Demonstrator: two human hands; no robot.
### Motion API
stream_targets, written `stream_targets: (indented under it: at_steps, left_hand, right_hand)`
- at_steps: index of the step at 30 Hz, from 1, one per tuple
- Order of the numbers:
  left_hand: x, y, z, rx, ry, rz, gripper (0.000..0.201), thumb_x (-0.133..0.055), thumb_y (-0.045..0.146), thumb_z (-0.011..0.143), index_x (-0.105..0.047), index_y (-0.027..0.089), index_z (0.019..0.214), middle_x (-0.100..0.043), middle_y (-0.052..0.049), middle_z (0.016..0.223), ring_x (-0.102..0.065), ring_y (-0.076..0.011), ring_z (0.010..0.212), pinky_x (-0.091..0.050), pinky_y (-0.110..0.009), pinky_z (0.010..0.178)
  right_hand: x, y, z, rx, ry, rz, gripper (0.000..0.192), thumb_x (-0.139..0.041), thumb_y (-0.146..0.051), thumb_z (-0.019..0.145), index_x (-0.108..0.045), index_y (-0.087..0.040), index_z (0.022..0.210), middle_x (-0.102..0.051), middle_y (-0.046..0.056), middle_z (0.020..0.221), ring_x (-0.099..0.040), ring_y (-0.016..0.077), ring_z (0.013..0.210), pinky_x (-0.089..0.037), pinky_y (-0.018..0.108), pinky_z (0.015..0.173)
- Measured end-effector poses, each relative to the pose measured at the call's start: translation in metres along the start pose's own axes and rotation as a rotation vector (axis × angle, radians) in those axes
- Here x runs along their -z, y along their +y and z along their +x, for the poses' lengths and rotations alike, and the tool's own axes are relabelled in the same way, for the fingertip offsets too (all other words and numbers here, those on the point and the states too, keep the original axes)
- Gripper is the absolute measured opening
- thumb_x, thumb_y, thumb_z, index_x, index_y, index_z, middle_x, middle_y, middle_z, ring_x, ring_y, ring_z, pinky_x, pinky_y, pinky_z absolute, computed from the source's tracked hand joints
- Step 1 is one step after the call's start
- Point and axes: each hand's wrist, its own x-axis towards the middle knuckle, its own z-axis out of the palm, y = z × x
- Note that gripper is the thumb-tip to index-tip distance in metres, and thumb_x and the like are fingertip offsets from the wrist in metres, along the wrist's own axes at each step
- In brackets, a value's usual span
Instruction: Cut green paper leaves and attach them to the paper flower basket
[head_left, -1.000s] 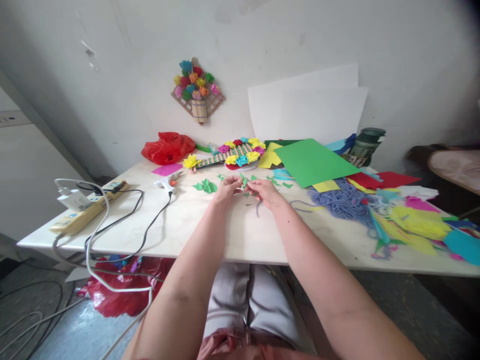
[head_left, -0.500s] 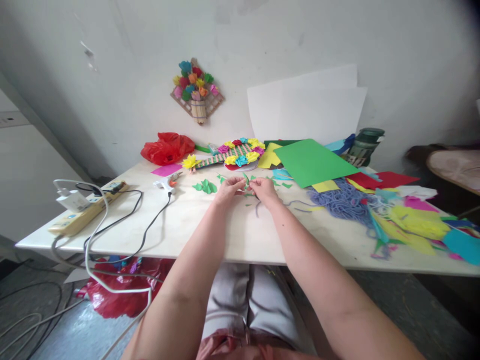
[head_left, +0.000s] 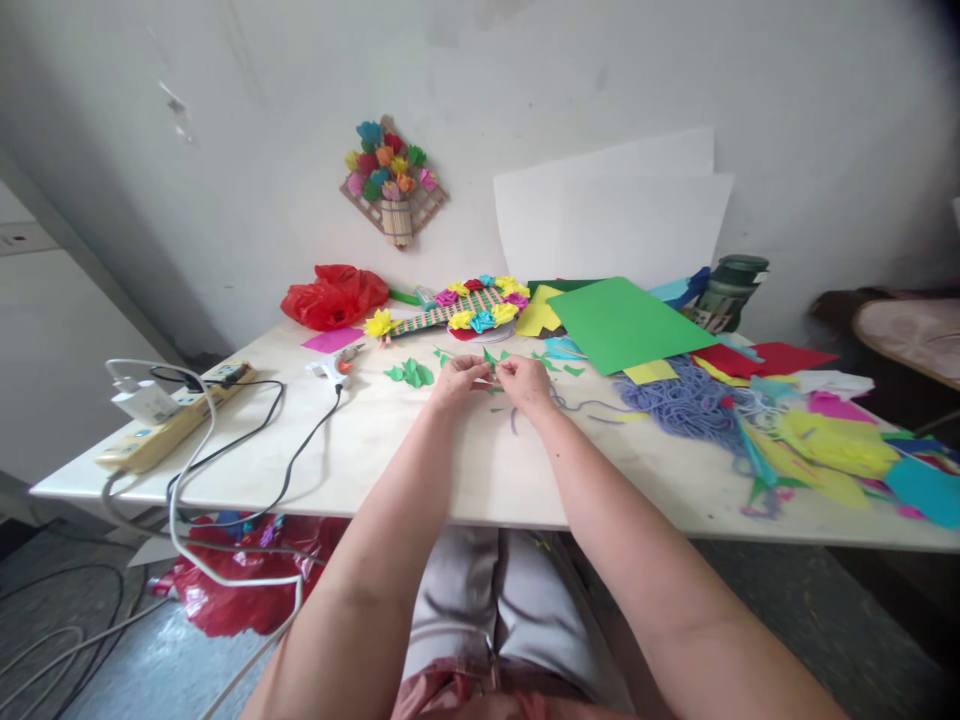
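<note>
Both grips are pinched nearly closed and meet at centre frame: the left hand [head_left: 454,381] and the right hand [head_left: 526,382] each nip an end of one small green paper piece [head_left: 491,364] between thumb and fingertips, held just above the tabletop [head_left: 480,470]; its exact shape is too small to tell. Loose green paper leaves [head_left: 411,373] lie at 9 o'clock from the hands, close by. A hot glue gun [head_left: 334,366] rests further out at 9 o'clock, its black cord running toward a power strip [head_left: 174,419] near the left edge. At 12 o'clock, just beyond the hands, sits a woven mat edged with paper flowers [head_left: 472,304], and a red plastic bag [head_left: 336,294] lies at 10 o'clock. A green paper sheet [head_left: 626,322] lies at 2 o'clock. Blue-purple yarn [head_left: 686,400] is heaped at 3 o'clock, with mixed coloured paper scraps [head_left: 832,440] beyond it.
</note>
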Motion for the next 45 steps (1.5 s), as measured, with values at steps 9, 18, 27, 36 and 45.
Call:
stream_targets:
  at_steps: [9, 18, 27, 36, 45]
  left_hand:
    - [-0.002, 0.0, 0.0, 0.011, -0.002, -0.131, 0.025, -0.07, 0.027, 0.061, -0.053, 0.015, 0.075, -0.06, 0.0, 0.067, -0.063, -0.0151, 0.067, -0.053, -0.031, 0.065]
    - [-0.005, 0.001, -0.004, -0.032, -0.068, -0.091, 0.027, -0.07, 0.036, 0.068, -0.056, 0.014, 0.075, -0.062, -0.001, 0.067, -0.061, -0.0124, 0.062, -0.048, -0.025, 0.061]
    - [-0.008, 0.0, -0.001, -0.085, 0.093, -0.12, 0.032, -0.075, 0.035, 0.062, -0.051, 0.014, 0.058, -0.057, 0.001, 0.061, -0.055, -0.0078, 0.058, -0.042, -0.02, 0.054]
    - [-0.011, -0.001, -0.001, -0.043, 0.14, -0.201, 0.031, -0.072, 0.032, 0.062, -0.046, 0.016, 0.057, -0.047, 0.005, 0.053, -0.048, -0.0061, 0.05, -0.039, -0.02, 0.05]
    - [-0.01, 0.0, 0.003, 0.007, 0.226, -0.341, 0.033, -0.071, 0.04, 0.063, -0.048, 0.016, 0.063, -0.046, 0.005, 0.051, -0.044, -0.0062, 0.045, -0.035, -0.021, 0.046]
  right_hand:
    - [-0.001, -0.001, 0.001, -0.179, -0.122, 0.655, 0.016, -0.057, -0.028, 0.067, -0.061, -0.017, 0.058, -0.053, -0.003, 0.045, -0.046, 0.0106, 0.042, -0.036, 0.023, 0.046]
    - [0.0, -0.005, -0.002, -0.198, -0.172, 0.817, 0.023, -0.063, -0.036, 0.064, -0.056, -0.017, 0.053, -0.05, -0.004, 0.043, -0.039, 0.0074, 0.04, -0.033, 0.023, 0.044]
    - [-0.006, -0.003, -0.001, -0.195, -0.162, 0.837, 0.025, -0.069, -0.039, 0.056, -0.057, -0.017, 0.056, -0.054, -0.004, 0.048, -0.043, 0.0081, 0.043, -0.035, 0.023, 0.046]
    - [-0.003, -0.004, -0.001, -0.157, -0.186, 0.81, 0.032, -0.069, -0.046, 0.055, -0.054, -0.017, 0.056, -0.052, -0.004, 0.047, -0.042, 0.0084, 0.043, -0.034, 0.024, 0.046]
    - [-0.004, -0.009, -0.004, -0.089, -0.22, 0.823, 0.032, -0.07, -0.045, 0.056, -0.055, -0.017, 0.054, -0.054, -0.004, 0.047, -0.041, 0.0079, 0.043, -0.035, 0.024, 0.047]
